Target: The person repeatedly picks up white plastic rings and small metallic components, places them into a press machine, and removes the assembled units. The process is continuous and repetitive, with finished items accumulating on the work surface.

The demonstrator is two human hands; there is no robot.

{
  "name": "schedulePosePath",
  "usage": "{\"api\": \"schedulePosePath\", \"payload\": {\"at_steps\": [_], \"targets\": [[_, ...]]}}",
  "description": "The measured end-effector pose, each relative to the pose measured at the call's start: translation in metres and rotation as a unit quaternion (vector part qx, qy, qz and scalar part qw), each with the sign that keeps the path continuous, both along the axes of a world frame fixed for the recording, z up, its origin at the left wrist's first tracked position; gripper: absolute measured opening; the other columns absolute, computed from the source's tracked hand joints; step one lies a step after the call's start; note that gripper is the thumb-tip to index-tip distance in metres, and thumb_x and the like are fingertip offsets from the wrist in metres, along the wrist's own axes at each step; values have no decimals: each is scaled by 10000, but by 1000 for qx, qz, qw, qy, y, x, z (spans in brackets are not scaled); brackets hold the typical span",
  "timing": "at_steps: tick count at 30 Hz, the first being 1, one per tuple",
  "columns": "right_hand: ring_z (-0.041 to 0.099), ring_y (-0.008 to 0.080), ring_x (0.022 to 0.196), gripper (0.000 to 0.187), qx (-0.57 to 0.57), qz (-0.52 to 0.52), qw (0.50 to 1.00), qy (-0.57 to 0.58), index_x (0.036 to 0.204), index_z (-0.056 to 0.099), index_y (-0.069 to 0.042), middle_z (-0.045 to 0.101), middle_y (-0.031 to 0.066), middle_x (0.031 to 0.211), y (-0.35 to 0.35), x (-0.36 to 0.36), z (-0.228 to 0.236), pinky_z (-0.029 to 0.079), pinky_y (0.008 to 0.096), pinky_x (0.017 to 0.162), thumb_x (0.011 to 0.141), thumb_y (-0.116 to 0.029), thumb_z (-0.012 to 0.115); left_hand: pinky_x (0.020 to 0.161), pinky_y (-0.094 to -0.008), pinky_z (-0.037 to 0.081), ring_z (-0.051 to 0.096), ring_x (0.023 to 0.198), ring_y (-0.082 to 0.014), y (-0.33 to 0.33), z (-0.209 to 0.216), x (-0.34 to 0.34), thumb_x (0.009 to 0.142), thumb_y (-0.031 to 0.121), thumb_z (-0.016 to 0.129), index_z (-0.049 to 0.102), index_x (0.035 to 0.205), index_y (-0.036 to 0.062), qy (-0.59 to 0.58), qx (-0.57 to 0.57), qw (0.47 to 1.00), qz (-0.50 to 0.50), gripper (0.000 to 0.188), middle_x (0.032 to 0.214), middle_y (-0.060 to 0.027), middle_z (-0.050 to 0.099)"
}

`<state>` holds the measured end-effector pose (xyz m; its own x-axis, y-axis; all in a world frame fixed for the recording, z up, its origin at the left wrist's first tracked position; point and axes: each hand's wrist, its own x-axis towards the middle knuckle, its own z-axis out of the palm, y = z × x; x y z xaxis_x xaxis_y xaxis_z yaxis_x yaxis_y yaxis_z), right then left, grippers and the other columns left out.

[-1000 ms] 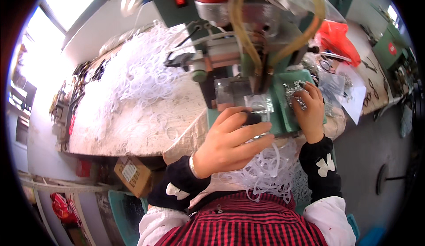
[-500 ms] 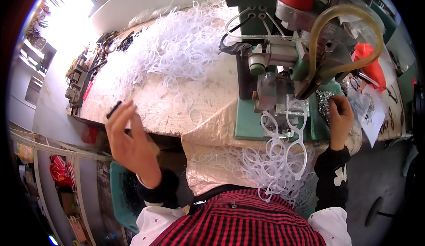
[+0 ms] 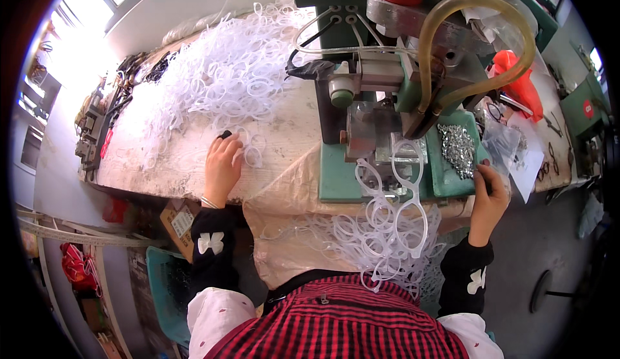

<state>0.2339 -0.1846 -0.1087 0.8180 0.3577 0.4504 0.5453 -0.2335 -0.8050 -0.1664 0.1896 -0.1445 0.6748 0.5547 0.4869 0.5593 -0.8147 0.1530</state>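
Note:
My left hand [image 3: 223, 168] rests at the near edge of a pile of clear plastic eyeglass frames [image 3: 226, 68], a black cover on one fingertip. Its fingers close on a loose eyeglass frame [image 3: 254, 151] on the bench. At the right, my right hand [image 3: 489, 199] is by the near right corner of a green tray [image 3: 476, 141] of small shiny metal parts [image 3: 457, 149]. Its fingers are drawn together; anything between them is too small to make out. Between my hands stands a green press machine [image 3: 339, 181]. One clear eyeglass frame [image 3: 410, 226] hangs from its front.
More clear frames [image 3: 342, 233] lie heaped on brown sheeting [image 3: 278, 243] over my lap. Hand tools [image 3: 119, 97] line the bench's left side. Right of the tray lie a plastic bag [image 3: 500, 141] and a red bag [image 3: 520, 88]. A teal basket [image 3: 161, 294] stands low at left.
My left hand has moved right and forward from the air onto the loose frame by the pile. My right hand has drawn back from the metal parts to the tray's near corner. The view has shifted.

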Motion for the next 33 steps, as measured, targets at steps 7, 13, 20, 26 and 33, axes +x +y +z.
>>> {"api": "schedulePosePath", "payload": {"at_steps": [7,13,20,26,33], "targets": [[617,114,907,174,60,220,970,79,1035,691,26,687,45,941,69,-39,74,473,260,866,863,47,684,870,-460,496,606,1010,-365,13,7,19,809,-31,601,623,1087,82,113,-39,993,-5,301,1015,-125,659],[611,114,927,497,195,279,927,160,1304,536,41,634,53,979,110,-55,63,495,245,822,836,86,696,690,-328,479,577,740,-202,-12,8,22,865,-40,577,625,1175,76,-162,-108,978,68,334,843,-78,578],[631,110,916,517,234,282,892,263,1335,522,22,665,32,946,109,-71,71,491,230,860,850,72,695,766,-294,511,643,870,-192,-119,134,114,1077,199,505,608,1175,30,-506,-328,731,-320,220,1094,-114,668],[657,127,886,499,299,290,845,336,1302,528,42,697,63,923,112,-96,88,506,251,862,833,92,692,902,-331,540,679,1024,-228,-119,176,156,993,24,629,578,1180,-41,-361,-110,858,-349,205,1101,-171,699],[657,128,881,460,264,282,869,310,1267,546,45,695,67,932,114,-82,86,500,243,840,834,78,699,893,-338,542,679,1017,-230,-117,184,159,1000,51,630,589,1180,-36,-346,-111,853,-374,205,1091,-173,700]]}}
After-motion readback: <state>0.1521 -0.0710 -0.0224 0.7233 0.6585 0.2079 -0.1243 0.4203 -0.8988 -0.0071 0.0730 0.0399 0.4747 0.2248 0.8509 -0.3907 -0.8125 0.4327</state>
